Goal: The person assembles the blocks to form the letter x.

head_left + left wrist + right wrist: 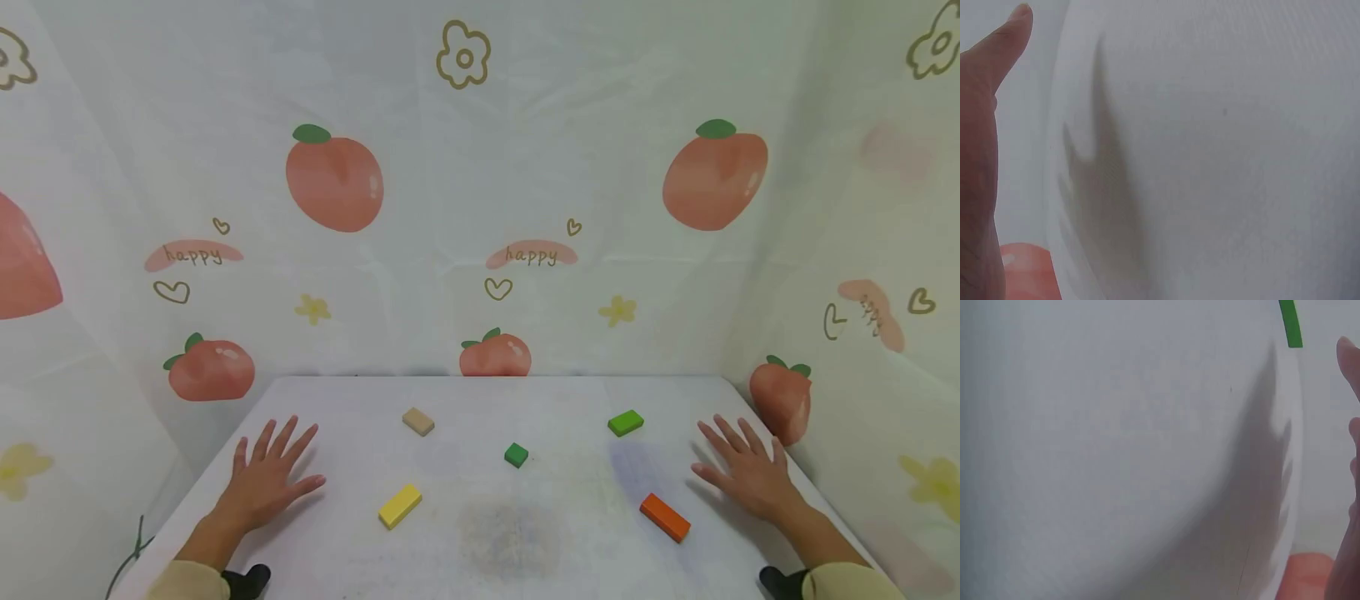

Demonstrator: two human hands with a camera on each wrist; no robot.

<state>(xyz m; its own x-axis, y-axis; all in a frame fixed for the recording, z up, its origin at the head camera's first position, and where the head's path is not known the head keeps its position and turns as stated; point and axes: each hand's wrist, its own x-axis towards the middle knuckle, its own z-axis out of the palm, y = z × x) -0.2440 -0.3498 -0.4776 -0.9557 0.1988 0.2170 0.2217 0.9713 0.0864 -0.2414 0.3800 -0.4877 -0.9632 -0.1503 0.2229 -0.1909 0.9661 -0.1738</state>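
Observation:
My left hand [264, 483] is spread over the left side of the white table, fingers straight and holding nothing. Nearest to it lie a yellow block [400, 507] and a beige block [418, 422]. On the right side my right hand [752, 473] is spread likewise, with nothing in it. An orange-red block [665, 517] and a light green block [626, 423] lie inward of it. Between the two sides sits a small dark green block [516, 455]. In the right wrist view a green block [1291, 324] shows beyond the thumb. Each wrist view shows its hand's shadow on the tabletop.
The white tabletop [510, 542] carries a grey smudge at the front middle and a faint bluish stain at right. A curtain [420, 275] printed with fruit and flowers hangs behind and along both sides. A dark cord [137, 546] shows beside the left edge.

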